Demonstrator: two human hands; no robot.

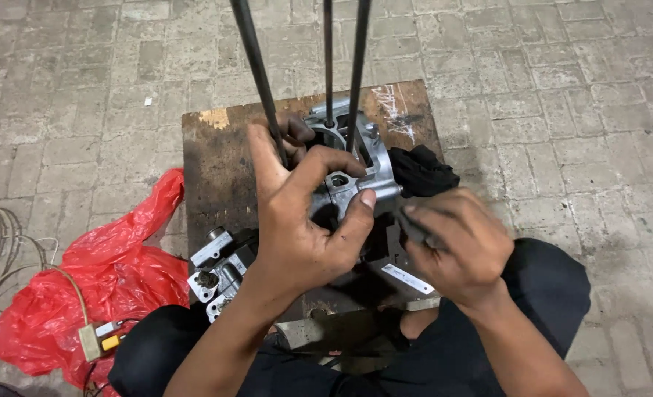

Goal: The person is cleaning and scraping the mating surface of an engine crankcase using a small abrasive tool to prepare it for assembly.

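Engine case (348, 173): silver metal casting, sitting on the wooden surface (216, 169) in the head view, three long dark rods (259, 73) rising from it toward the camera.
Left hand (304, 224): clamped on the near side of the engine case, thumb up along one rod, fingers curled over its edge.
Right hand (455, 246): closed around a small grey tool (too hidden to make out), tip touching the case.
Black rag (422, 170): bunched against the case's right side.
Smaller metal part (220, 268): lies at the surface's near left corner.
Red plastic bag (98, 287): crumpled on the brick floor, left.
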